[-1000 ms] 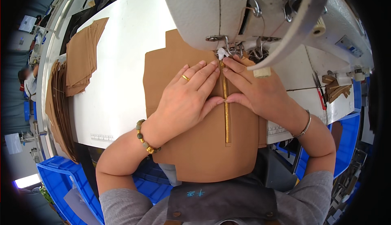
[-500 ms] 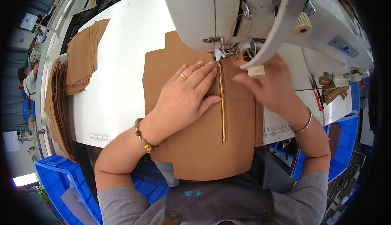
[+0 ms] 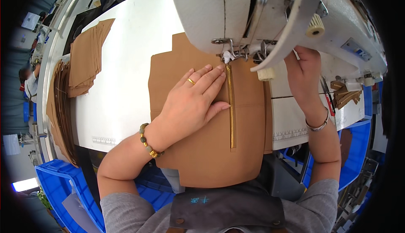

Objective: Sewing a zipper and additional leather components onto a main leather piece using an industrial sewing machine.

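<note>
My left hand [image 3: 192, 96] lies flat on a brown panel [image 3: 202, 153], which looks like leather. Its fingertips rest just left of a gold-toothed zipper [image 3: 231, 119] set in a narrow slot, and the thumb tip touches the zipper's edge. The zipper's far end meets the presser foot [image 3: 228, 57] of a white sewing machine [image 3: 202, 9]. A second brown layer shows along the panel's right edge. My right hand [image 3: 304, 77] is off the panel, raised beside the right of the machine head; its fingers are bent and partly hidden behind the machine.
Brown pieces lie stacked [image 3: 86, 60] at the left, beside a thicker bundle [image 3: 62, 110]. Red-handled snips [image 3: 328, 98] and brown scraps [image 3: 348, 94] lie at the right. Blue crates [image 3: 69, 174] stand below the table on both sides. A person [image 3: 30, 83] sits far left.
My right hand has moved right, off the panel and to the machine's right side. The panel and my left hand have hardly moved.
</note>
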Demonstrator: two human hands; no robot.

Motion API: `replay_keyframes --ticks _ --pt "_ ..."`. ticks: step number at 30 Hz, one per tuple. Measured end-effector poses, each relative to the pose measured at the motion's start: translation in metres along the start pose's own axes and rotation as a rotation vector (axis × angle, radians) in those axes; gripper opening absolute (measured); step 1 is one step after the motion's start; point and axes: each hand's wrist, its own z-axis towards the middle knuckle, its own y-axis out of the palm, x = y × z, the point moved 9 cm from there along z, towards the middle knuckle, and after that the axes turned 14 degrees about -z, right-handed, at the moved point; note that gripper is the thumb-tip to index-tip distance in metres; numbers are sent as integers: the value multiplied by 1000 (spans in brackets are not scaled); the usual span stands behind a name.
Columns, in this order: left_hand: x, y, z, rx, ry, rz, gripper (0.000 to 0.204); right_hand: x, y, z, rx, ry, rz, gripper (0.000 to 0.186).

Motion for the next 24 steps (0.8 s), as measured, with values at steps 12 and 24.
replay_keyframes --ticks 12,24 --pt "-2 -4 -3 25 -25 -54 81 -44 69 -54 -415 -514 -319 55" --pt "4 0 0 -50 -9 10 84 -51 68 -58 -378 -580 -405 59"
